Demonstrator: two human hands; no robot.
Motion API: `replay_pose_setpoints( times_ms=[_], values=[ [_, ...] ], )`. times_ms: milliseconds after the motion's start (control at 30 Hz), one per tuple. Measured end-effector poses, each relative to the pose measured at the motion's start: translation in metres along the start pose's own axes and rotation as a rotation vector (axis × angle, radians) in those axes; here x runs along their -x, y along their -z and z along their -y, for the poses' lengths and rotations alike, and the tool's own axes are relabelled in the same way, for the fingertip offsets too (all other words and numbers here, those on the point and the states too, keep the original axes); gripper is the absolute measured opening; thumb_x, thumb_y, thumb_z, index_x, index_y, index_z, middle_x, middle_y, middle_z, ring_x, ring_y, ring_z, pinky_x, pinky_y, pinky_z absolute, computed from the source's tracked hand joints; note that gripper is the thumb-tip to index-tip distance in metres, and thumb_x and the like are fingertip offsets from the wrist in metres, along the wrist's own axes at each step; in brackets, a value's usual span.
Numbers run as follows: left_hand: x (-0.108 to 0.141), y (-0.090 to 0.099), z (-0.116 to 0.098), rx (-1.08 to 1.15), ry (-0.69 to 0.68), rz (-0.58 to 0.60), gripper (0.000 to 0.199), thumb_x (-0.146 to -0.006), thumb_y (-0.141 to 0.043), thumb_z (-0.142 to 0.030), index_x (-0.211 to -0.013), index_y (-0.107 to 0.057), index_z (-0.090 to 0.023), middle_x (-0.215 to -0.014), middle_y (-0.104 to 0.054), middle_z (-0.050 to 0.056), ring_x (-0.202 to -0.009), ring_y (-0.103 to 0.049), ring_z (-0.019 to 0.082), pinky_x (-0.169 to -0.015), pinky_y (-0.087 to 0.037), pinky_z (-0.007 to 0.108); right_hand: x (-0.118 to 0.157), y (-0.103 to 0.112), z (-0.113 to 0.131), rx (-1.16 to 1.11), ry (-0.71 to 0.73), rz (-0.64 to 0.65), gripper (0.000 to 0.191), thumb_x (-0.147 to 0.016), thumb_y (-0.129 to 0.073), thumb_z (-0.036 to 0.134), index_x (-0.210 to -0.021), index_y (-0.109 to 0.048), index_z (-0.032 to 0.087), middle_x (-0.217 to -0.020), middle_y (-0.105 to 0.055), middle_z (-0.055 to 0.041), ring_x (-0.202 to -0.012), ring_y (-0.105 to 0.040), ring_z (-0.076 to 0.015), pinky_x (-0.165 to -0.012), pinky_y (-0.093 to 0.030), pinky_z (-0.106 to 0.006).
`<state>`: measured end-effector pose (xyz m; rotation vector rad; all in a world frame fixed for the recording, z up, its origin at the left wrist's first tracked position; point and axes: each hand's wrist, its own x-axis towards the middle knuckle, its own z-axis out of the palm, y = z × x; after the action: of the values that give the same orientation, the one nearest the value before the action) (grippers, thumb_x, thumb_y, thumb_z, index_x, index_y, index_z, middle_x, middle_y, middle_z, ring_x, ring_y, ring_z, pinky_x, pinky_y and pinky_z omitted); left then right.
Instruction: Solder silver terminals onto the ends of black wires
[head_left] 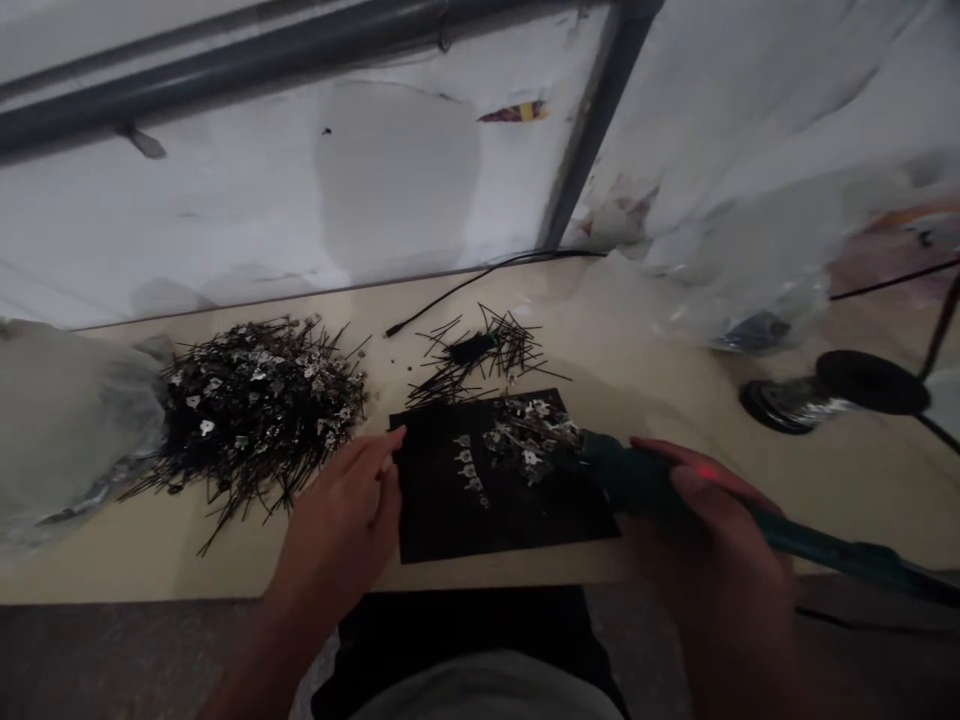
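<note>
My left hand (337, 520) rests at the left edge of a black mat (435, 530), fingers stretched forward and a fingertip on the mat's upper left corner. I see nothing held in it. My right hand (720, 520) is wrapped round a green corded soldering iron (611, 470), whose front end points left over the mat; a red light glows by the thumb. Its tip is hard to make out against a heap of small metal terminals (532, 440). Left of that heap, several terminals (469, 465) lie in a row on the mat.
A big pile of black wires with metal terminals (262, 400) lies left, beside a plastic bag (67, 430). Loose black wires (480, 350) and a thin cable (450, 295) lie behind the mat. On the right are a spool of shiny wire (806, 400) and a clear bag (750, 290).
</note>
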<state>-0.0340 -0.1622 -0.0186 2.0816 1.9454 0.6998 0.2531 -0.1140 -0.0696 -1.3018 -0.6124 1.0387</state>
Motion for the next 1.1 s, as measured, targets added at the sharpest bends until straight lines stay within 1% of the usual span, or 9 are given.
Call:
replay_pose_setpoints(
  times_ms=[67,133,233,367,567,800,900,1000,1100],
  values=[
    [-0.01,-0.008,0.001,-0.06,0.054,0.008,0.027,-0.105,-0.059,-0.026,-0.126,-0.075,-0.023,-0.112,-0.074,0.003,-0.078,-0.07,0.017,-0.069,-0.053,0.031,0.0,-0.001,0.0,0.004,-0.01,0.004,0.031,-0.06,-0.094,0.048,-0.078,-0.085,0.025,-0.087,-0.082,-0.0041,-0.083,-0.077,-0.0202,-0.071,-0.063,-0.028],
    [-0.021,-0.012,0.003,-0.106,0.094,0.026,0.021,-0.101,-0.067,-0.029,-0.117,-0.079,-0.025,-0.102,-0.073,0.001,-0.07,-0.067,0.016,-0.064,-0.049,0.031,0.0,-0.001,0.0,0.01,0.01,0.028,0.029,-0.064,-0.093,0.048,-0.081,-0.086,0.025,-0.088,-0.082,-0.0048,-0.081,-0.077,-0.0205,-0.068,-0.062,-0.028],
    [-0.037,-0.015,0.005,-0.125,0.084,0.058,0.021,-0.098,-0.074,-0.028,-0.116,-0.082,-0.025,-0.095,-0.073,0.0,-0.076,-0.07,0.018,-0.065,-0.048,0.03,0.0,-0.002,-0.001,-0.007,0.052,0.044,0.022,-0.07,-0.091,0.043,-0.083,-0.086,0.026,-0.09,-0.082,-0.0049,-0.082,-0.078,-0.0212,-0.066,-0.062,-0.028],
    [-0.05,-0.019,0.006,-0.102,0.082,0.097,0.014,-0.096,-0.076,-0.025,-0.107,-0.085,-0.028,-0.093,-0.074,-0.002,-0.083,-0.072,0.018,-0.066,-0.046,0.029,0.0,-0.005,0.001,-0.052,0.061,0.076,0.021,-0.068,-0.091,0.042,-0.081,-0.085,0.026,-0.084,-0.081,-0.0042,-0.077,-0.077,-0.0207,-0.067,-0.063,-0.03],
    [-0.053,-0.021,0.006,-0.027,0.118,0.114,0.011,-0.094,-0.073,-0.024,-0.095,-0.083,-0.027,-0.084,-0.07,-0.002,-0.076,-0.067,0.017,-0.064,-0.043,0.029,-0.001,-0.004,-0.001,-0.055,0.069,0.077,0.017,-0.073,-0.089,0.039,-0.083,-0.086,0.026,-0.087,-0.082,-0.0052,-0.078,-0.078,-0.0214,-0.065,-0.062,-0.03],
    [-0.057,-0.021,0.008,0.069,0.168,0.13,0.01,-0.091,-0.071,-0.027,-0.091,-0.081,-0.026,-0.081,-0.065,-0.002,-0.073,-0.062,0.017,-0.066,-0.044,0.03,-0.006,0.0,-0.003,-0.052,0.101,0.142,0.016,-0.077,-0.085,0.039,-0.085,-0.087,0.026,-0.084,-0.081,-0.0049,-0.078,-0.078,-0.0214,-0.067,-0.062,-0.031],
    [-0.06,-0.021,0.007,0.068,0.149,0.111,0.009,-0.091,-0.069,-0.028,-0.089,-0.077,-0.025,-0.083,-0.066,0.0,-0.077,-0.064,0.019,-0.069,-0.047,0.031,-0.006,-0.002,0.0,-0.061,0.081,0.118,0.015,-0.074,-0.086,0.038,-0.081,-0.087,0.026,-0.083,-0.081,-0.0045,-0.075,-0.076,-0.0196,-0.066,-0.061,-0.029],
    [-0.058,-0.016,0.004,0.065,0.113,0.1,0.01,-0.095,-0.065,-0.029,-0.09,-0.072,-0.024,-0.089,-0.07,0.001,-0.082,-0.066,0.021,-0.074,-0.051,0.032,-0.004,-0.006,0.004,-0.062,0.047,0.065,0.02,-0.069,-0.088,0.04,-0.08,-0.086,0.024,-0.083,-0.08,-0.0049,-0.073,-0.075,-0.0184,-0.063,-0.06,-0.026],
    [-0.047,-0.008,0.0,0.09,0.086,0.131,0.013,-0.1,-0.06,-0.031,-0.093,-0.069,-0.026,-0.091,-0.074,0.001,-0.078,-0.068,0.021,-0.071,-0.053,0.031,-0.003,-0.007,0.006,-0.068,-0.001,0.091,0.025,-0.068,-0.087,0.043,-0.083,-0.087,0.023,-0.074,-0.077,-0.0046,-0.067,-0.073,-0.0179,-0.059,-0.058,-0.027]
  ],
)
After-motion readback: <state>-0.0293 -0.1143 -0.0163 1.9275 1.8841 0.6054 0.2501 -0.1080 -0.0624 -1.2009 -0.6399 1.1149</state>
